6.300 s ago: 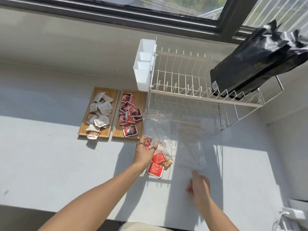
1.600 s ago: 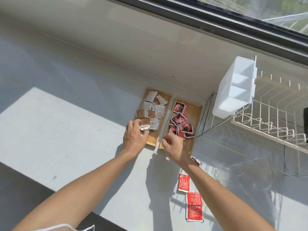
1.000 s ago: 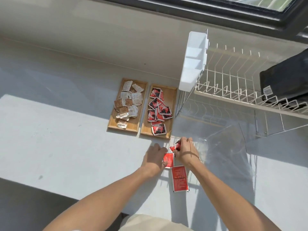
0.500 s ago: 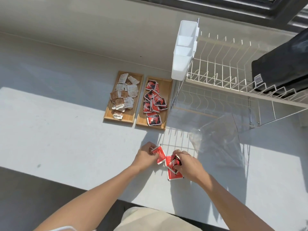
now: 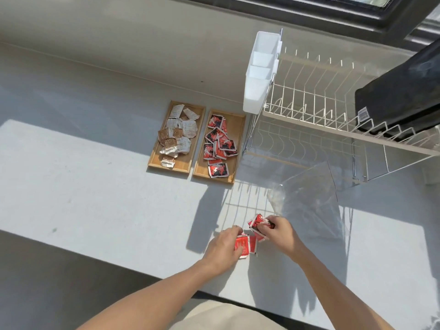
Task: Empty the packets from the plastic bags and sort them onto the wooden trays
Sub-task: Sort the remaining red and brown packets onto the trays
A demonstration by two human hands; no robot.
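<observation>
Two wooden trays lie side by side at the back of the counter. The left tray (image 5: 198,109) holds white and brown packets (image 5: 177,133); the right tray (image 5: 239,122) holds red packets (image 5: 219,145). Near the counter's front edge, my right hand (image 5: 278,232) grips a bunch of red packets (image 5: 256,222). My left hand (image 5: 223,246) is beside it, fingers pressed on a red packet (image 5: 242,244) that lies on the counter. A clear plastic bag (image 5: 309,196) lies flat just behind my right hand.
A white wire dish rack (image 5: 316,110) stands at the right, with a white cutlery holder (image 5: 259,72) on its left end and a black bag (image 5: 402,91) on top. A window frame (image 5: 309,8) runs along the back. The counter edge is near my body.
Both hands came back from the trays to the loose red packets. My right hand gathered several into its grip, and my left hand dropped onto the packet on the counter.
</observation>
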